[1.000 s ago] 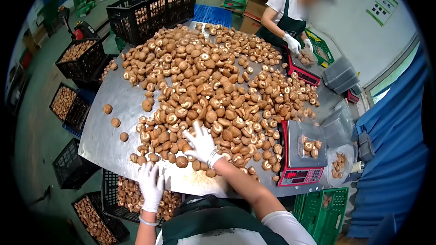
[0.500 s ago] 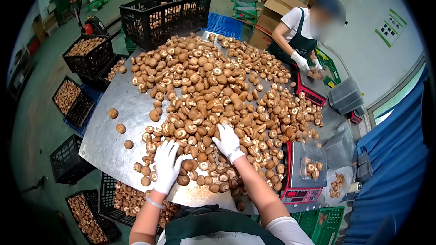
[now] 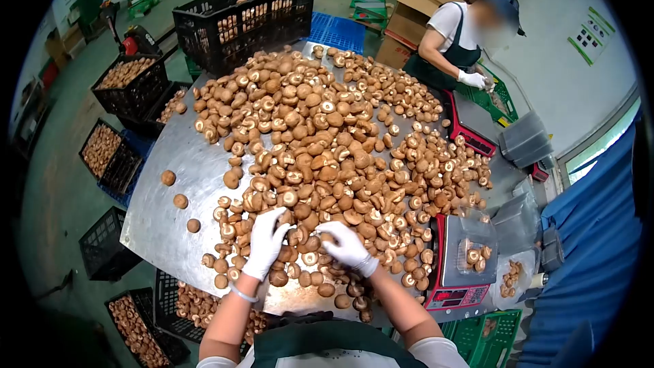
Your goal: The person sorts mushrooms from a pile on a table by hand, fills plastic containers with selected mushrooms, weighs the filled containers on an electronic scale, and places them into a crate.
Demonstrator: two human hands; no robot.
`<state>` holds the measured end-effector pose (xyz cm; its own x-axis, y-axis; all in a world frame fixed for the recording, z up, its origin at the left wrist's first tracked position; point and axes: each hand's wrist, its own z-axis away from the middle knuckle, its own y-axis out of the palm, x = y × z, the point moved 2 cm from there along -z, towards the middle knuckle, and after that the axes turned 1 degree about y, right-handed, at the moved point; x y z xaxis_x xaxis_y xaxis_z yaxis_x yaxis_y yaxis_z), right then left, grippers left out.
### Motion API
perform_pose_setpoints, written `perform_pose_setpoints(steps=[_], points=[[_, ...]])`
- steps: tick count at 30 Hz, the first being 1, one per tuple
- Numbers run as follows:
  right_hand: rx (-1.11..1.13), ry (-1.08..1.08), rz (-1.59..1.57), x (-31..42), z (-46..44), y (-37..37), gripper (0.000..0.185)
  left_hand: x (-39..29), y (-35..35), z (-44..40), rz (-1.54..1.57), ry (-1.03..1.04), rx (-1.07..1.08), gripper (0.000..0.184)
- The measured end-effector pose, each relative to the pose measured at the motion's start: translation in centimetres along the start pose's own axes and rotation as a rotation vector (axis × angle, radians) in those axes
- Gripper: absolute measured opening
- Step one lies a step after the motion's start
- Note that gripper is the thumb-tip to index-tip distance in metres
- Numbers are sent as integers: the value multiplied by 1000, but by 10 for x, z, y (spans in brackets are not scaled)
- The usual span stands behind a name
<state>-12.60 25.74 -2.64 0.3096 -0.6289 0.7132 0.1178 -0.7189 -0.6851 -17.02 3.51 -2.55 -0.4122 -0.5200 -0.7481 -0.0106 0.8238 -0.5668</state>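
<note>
A large heap of brown mushrooms [image 3: 320,136] with pale stems is spread over the metal table [image 3: 160,225]. My left hand [image 3: 267,242], in a white glove, is at the near edge of the heap, its thumb apart from the fingers and its fingertips against mushrooms. Opposite it, my right hand [image 3: 346,247], also gloved, has its fingers and thumb curled around a mushroom [image 3: 328,237]. Several mushrooms lie between the two hands and just below them.
On the right stands a red scale [image 3: 453,296] bearing a clear tub of mushrooms [image 3: 475,257]. A co-worker [image 3: 453,44] is beside another scale [image 3: 470,123]. Black crates [image 3: 242,24] are behind and left of the table; a green crate [image 3: 487,341] is lower right.
Both hands have drawn closer together; the right came back toward me, the left moved right and slightly forward. The co-worker's hands moved from the far scale to the green crate.
</note>
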Motion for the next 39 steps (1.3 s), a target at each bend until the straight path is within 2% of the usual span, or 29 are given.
perform_pose_setpoints(steps=[1, 2, 4, 5, 6, 8, 9, 10, 13, 14, 16, 20, 22, 23, 24, 26, 27, 32, 34, 35, 38, 39], points=[[33, 236, -310, 4, -1, -9, 38, -8, -9, 4, 488, -422, 82, 37], [-5, 297, -516, 8, -4, -16, 29, -6, -12, 10, 885, -529, 64, 38], [-69, 339, -1018, 14, -11, -13, 20, -15, -21, 20, 1393, -678, 32, 41], [-57, 425, -1019, 10, -14, -3, 17, -1, -14, 28, 1473, -694, 45, 43], [-44, 490, -808, 10, -16, 2, 16, 1, -12, 34, 1523, -694, 32, 42], [-256, 124, -271, 32, -30, 0, 13, 0, -12, 37, 1670, -707, 32, 43], [-315, 147, -56, 37, -34, -2, 13, -2, -16, 40, 1679, -711, 11, 44], [-400, 72, 239, 27, -38, 3, 16, -6, -21, 42, 1688, -717, -8, 44], [-160, 181, 620, -11, -47, 34, 28, 2, -24, 55, 1652, -723, 15, 47], [-187, 185, 593, -19, -48, 45, 34, 3, -25, 56, 1619, -717, 25, 49], [-93, 236, 658, -12, -48, 46, 45, 0, -27, 59, 1592, -742, 22, 52], [-38, 296, 607, -13, -42, 50, 54, -6, -27, 59, 1592, -705, 0, 61], [-71, 286, 291, -26, -44, 47, 55, -12, -26, 56, 1560, -732, 12, 65], [-50, 317, 4, -32, -41, 41, 52, -16, -28, 55, 1573, -721, 32, 66], [126, 503, -219, -33, -41, 34, 47, -19, -30, 54, 1575, -716, 27, 66], [136, 475, -789, -35, -33, 33, 50, -22, -34, 55, 1503, -706, 47, 66], [170, 470, -936, -15, -30, 22, 46, -22, -36, 57, 1500, -703, 59, 67], [233, 450, -1088, 13, -17, 20, 46, -31, -40, 58, 1464, -681, 92, 73], [165, 362, -1008, 36, -19, 12, 50, -34, -38, 57, 1438, -635, 138, 72], [172, 295, -841, 34, -19, 13, 54, -37, -39, 56, 1428, -631, 145, 71], [222, 412, -859, 56, -19, 14, 54, -44, -36, 55, 1271, -583, 153, 67], [236, 322, -821, 47, -16, 27, 54, -43, -30, 57, 1165, -544, 149, 64]])
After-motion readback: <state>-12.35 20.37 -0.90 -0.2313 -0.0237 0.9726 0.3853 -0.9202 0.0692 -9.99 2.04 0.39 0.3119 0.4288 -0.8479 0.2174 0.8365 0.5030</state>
